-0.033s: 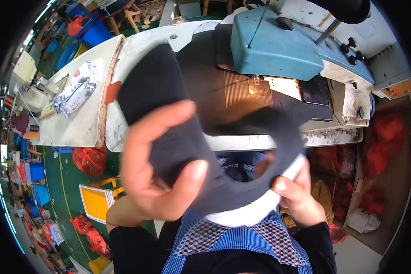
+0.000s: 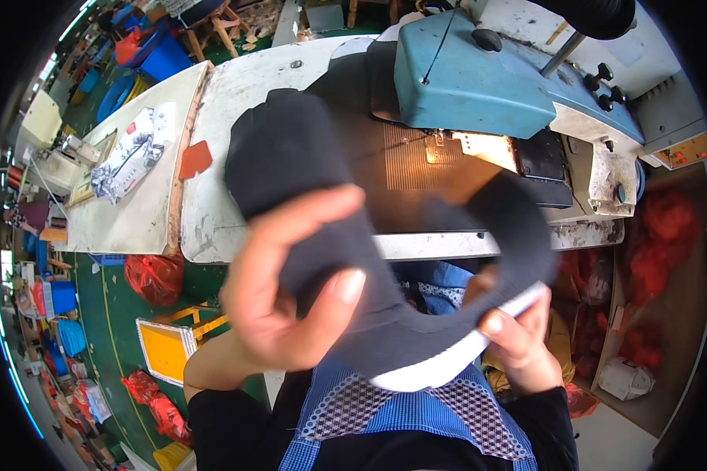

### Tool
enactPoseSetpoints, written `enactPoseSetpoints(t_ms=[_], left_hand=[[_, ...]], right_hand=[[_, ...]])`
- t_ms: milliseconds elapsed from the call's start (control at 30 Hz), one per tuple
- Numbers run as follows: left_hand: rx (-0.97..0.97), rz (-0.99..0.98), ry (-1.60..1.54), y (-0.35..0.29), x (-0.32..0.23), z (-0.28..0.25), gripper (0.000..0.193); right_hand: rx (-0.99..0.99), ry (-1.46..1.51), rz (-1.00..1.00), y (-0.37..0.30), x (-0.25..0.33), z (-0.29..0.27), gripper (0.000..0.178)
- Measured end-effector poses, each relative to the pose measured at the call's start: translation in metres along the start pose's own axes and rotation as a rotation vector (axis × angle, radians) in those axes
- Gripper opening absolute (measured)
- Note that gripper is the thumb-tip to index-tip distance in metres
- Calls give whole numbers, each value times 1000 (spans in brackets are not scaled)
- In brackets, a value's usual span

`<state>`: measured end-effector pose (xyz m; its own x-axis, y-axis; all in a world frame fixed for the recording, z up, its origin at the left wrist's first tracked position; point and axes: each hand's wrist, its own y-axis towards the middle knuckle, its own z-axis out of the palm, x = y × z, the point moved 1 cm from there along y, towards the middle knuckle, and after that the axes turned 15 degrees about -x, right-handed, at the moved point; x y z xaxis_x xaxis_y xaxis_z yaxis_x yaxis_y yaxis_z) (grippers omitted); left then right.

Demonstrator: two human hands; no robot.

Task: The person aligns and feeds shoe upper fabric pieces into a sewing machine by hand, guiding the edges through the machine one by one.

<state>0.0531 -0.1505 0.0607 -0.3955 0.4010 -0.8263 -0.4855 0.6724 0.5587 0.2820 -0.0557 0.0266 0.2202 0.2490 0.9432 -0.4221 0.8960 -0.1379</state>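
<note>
A black shoe upper [image 2: 322, 169] with a white lower edge is held up before me, tilted, its middle curving round a wide opening. My left hand [image 2: 271, 314] is closed around its left part, index finger and thumb over the dark fabric. At the white edge on the right, my right hand [image 2: 526, 345] pinches the upper with the thumb on top. Motion blurs the right part of the upper and my left fingers. Beyond it stands a sewing machine with a blue head [image 2: 471, 78] and a lit, ribbed plate [image 2: 408, 161].
A reddish-brown scrap [image 2: 195, 159] lies on the white worktable [image 2: 212, 212]. Further left, a patterned bag [image 2: 133, 157] rests on another tabletop. A yellow-topped stool [image 2: 165, 349] and red plastic bags [image 2: 154, 276] are on the green floor. More red bags [image 2: 656, 243] fill shelving at right.
The shoe upper and both hands have shifted a little to the right. Its far left end has turned slightly, uncovering more of the reddish-brown scrap.
</note>
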Motion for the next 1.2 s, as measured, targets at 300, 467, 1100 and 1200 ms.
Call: enactPoseSetpoints(t_ms=[300,467,1100,1200], left_hand=[[233,523,777,13,53,52,41],[527,361,580,18,55,47,52],[434,478,682,26,68,78,64],[423,485,711,25,69,82,61]], right_hand=[[-209,-71,0,-17,-36,-77,40],[-397,-18,-67,-7,-32,-68,38],[-379,55,24,23,-10,-81,33],[-400,51,19,28,-10,-87,33]])
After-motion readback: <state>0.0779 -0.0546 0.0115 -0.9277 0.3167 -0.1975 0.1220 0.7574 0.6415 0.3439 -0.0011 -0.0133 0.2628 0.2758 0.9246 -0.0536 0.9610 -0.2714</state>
